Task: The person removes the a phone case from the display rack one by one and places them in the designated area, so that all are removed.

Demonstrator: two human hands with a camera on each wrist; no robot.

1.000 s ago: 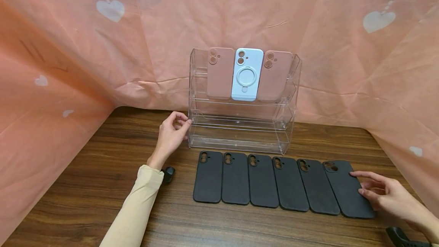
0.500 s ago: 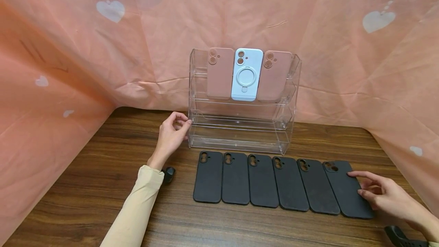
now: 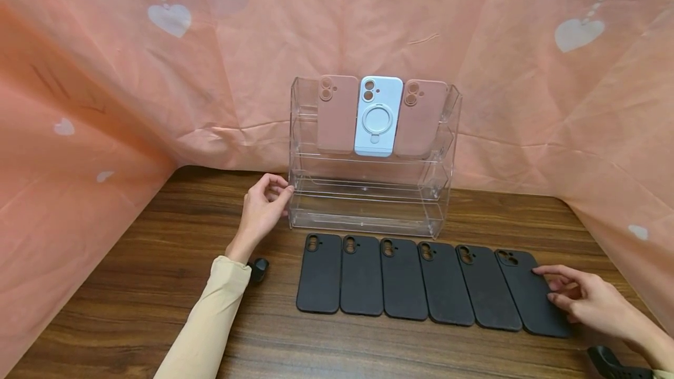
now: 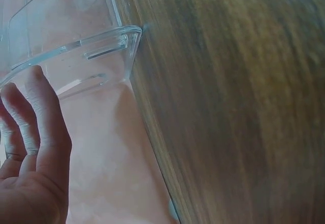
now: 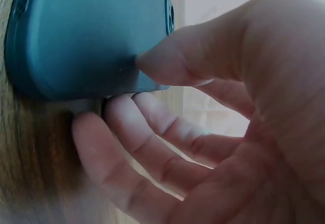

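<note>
My left hand [image 3: 263, 206] holds the left side of a clear acrylic display rack [image 3: 363, 228], thumb and index finger right at its upright edge. In the left wrist view, fingers [image 4: 48, 117] reach up to the clear side panel. Several black phone cases lie in a row before the rack, camera cutouts toward the back. My right hand [image 3: 600, 303] grips the right side of the rightmost black phone case [image 3: 532, 297]. In the right wrist view, the thumb presses its upper face while the other fingers curl at its edge, close over the table.
Two pink phone cases [image 3: 337, 116] flank a white phone case [image 3: 374, 142] with a ring on the rack's top tier. The brown wood-grain table [image 3: 158, 285] meets pink fabric [image 3: 237, 45] with white hearts at the back and sides. Dark bands sit at both wrists.
The rightmost black phone case has shifted slightly left against its neighbour, with my right hand moving along with it. My left hand keeps its place on the rack.
</note>
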